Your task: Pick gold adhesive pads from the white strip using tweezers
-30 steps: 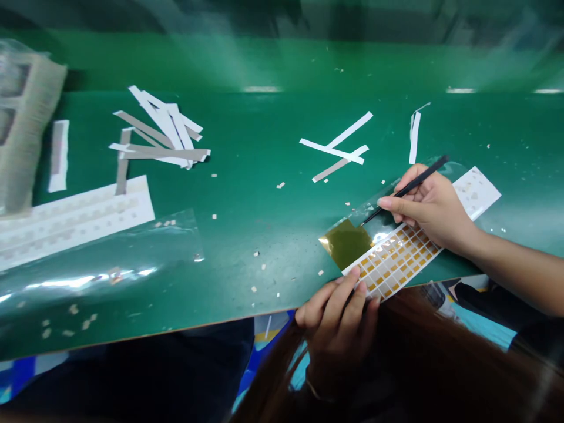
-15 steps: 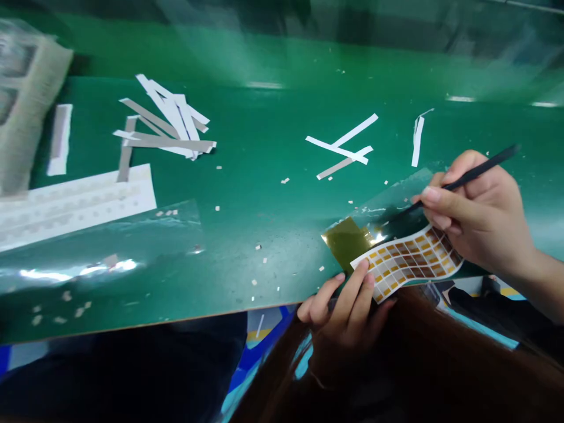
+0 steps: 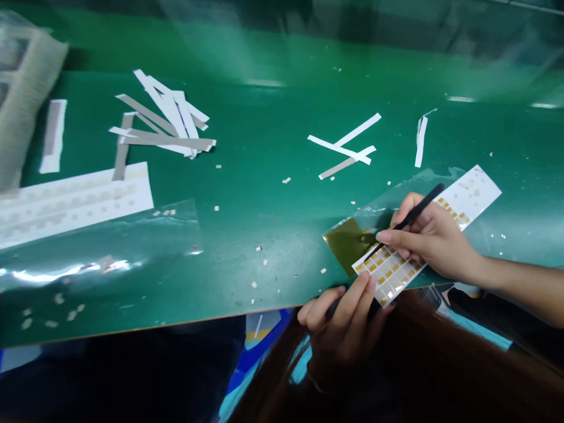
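Note:
A white strip of small amber labels (image 3: 390, 270) lies slanted at the table's front edge. My left hand (image 3: 341, 317) grips its lower left end, fingertips on top and thumb by the underside. Something dark shows between those fingers; I cannot make it out. Held like a pen in my right hand (image 3: 434, 238) are black tweezers (image 3: 418, 208), their tip down at the strip's left end close to my left fingertips. Right fingers and palm cover the middle of the strip. Beside it, an olive-gold film square (image 3: 348, 244) rests on a clear plastic sheet (image 3: 383, 205).
Cut white and grey paper strips (image 3: 170, 123) are piled at the left; several more strips (image 3: 348, 147) lie near the middle. A white sheet (image 3: 79, 200), another clear sheet (image 3: 132, 235) and a beige bundle (image 3: 30, 111) sit far left. Tiny scraps dot the green table (image 3: 247, 147).
My right hand has moved left and the tweezers' tip has come down to the strip's left end. The label strip, curled before, now lies flatter, its far end showing. My left hand has hardly moved.

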Available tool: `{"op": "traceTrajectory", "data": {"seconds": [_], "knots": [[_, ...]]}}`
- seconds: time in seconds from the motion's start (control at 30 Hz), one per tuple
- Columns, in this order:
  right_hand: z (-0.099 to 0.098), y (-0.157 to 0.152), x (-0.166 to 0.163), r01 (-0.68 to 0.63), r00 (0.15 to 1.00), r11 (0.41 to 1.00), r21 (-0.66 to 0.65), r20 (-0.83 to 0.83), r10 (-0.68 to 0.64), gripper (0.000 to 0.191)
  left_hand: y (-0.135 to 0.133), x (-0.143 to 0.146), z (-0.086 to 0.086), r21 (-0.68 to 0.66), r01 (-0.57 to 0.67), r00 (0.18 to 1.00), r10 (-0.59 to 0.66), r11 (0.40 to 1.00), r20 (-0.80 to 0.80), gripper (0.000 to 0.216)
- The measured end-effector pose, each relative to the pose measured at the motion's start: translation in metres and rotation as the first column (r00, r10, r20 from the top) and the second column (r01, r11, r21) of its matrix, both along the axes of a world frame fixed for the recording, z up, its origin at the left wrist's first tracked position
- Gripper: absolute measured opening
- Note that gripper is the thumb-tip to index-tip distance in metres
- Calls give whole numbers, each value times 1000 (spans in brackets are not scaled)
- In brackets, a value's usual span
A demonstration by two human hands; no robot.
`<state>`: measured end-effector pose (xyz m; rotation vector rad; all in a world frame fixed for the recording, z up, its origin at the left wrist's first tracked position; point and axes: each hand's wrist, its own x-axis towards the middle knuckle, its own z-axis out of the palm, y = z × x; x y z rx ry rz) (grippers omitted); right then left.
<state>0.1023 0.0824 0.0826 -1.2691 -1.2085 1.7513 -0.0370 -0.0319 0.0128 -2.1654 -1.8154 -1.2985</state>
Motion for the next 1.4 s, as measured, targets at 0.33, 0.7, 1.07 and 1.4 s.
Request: {"op": "traceTrajectory", "data": {"seconds": [0.33,0.7,1.07,1.4], "knots": [[3,6,-4,-42,998,998,-45,53,44,41,2,-2,4,-9,0,1000,0,1000,-8,28],[2,7,-3,-46,997,998,-39,58,48,40,2,-2,4,-25,-1,1000,1,1000,10,27],[4,7,-5,-58,993,998,-27,101,60,40,0,-1,5,-54,-6,1000,8,999,28,32],[4,8,-4,-72,991,997,-16,109,73,40,2,-1,4,-12,-7,1000,7,1000,3,27]]}}
